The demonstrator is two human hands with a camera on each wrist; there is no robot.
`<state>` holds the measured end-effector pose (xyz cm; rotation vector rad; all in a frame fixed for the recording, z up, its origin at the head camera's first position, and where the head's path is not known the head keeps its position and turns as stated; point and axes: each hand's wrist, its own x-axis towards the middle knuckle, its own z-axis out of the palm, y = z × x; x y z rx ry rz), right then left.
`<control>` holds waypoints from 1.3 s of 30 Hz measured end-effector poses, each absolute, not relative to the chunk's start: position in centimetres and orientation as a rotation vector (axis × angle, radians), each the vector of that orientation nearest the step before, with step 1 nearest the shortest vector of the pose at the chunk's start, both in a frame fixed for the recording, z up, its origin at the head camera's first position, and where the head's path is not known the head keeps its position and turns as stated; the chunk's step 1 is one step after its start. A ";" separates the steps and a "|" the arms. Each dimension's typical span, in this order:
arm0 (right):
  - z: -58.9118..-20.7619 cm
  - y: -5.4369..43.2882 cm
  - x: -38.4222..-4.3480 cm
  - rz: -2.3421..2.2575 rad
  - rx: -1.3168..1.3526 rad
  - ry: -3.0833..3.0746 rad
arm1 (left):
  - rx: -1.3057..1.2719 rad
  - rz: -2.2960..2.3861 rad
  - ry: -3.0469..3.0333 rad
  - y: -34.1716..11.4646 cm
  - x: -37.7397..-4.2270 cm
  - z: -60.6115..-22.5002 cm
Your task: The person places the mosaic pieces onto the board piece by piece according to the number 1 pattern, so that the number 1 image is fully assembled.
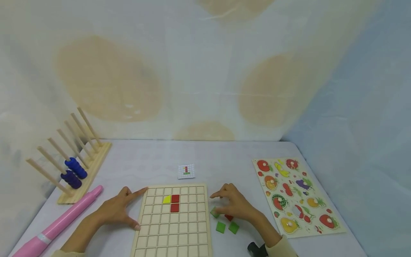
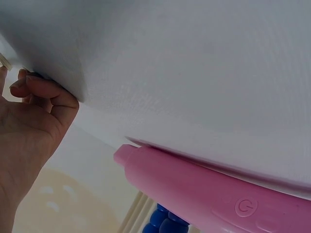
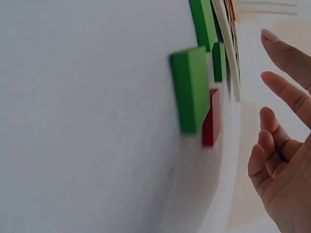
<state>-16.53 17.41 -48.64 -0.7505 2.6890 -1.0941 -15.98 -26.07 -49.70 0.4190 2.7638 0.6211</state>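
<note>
The left hand (image 1: pixel 116 207) spreads thumb and forefinger wide along the left edge of the wooden grid board (image 1: pixel 173 228); opposite, the right hand (image 1: pixel 237 205) hangs with thumb and forefinger parted, above loose green tiles (image 1: pixel 220 227) and a loose red tile (image 1: pixel 229 217). Farther up the board, a yellow tile (image 1: pixel 167 199) sits beside two stacked-in-column red squares (image 1: pixel 174 207); just beyond lies the little pattern card (image 1: pixel 189 171).
</note>
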 end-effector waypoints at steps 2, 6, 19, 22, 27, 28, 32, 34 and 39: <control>-48.7 18.3 -16.2 -1.057 -0.736 2.708 | 0.416 0.622 2.761 -26.1 -16.0 -49.7; -49.0 19.7 -15.6 -1.032 -0.707 2.719 | 0.412 0.635 2.758 -26.0 -15.9 -49.5; -49.4 22.1 -14.9 -1.045 -0.693 2.702 | 0.397 0.627 2.756 -26.0 -15.9 -49.4; -49.5 22.3 -14.7 -1.052 -0.674 2.696 | 0.404 0.637 2.753 -25.9 -15.9 -49.3; -49.8 22.5 -14.6 -1.046 -0.725 2.715 | 0.414 0.649 2.748 -25.9 -15.8 -49.2; -49.9 22.6 -14.6 -1.043 -0.735 2.715 | 0.416 0.646 2.750 -25.9 -15.8 -49.2; -50.0 22.6 -14.7 -1.030 -0.754 2.707 | 0.415 0.634 2.754 -25.8 -15.9 -49.2; -50.0 22.6 -14.7 -1.022 -0.757 2.706 | 0.411 0.637 2.749 -25.8 -15.9 -49.2; -50.3 22.8 -14.7 -0.987 -0.754 2.735 | 0.402 0.641 2.738 -25.9 -15.9 -49.2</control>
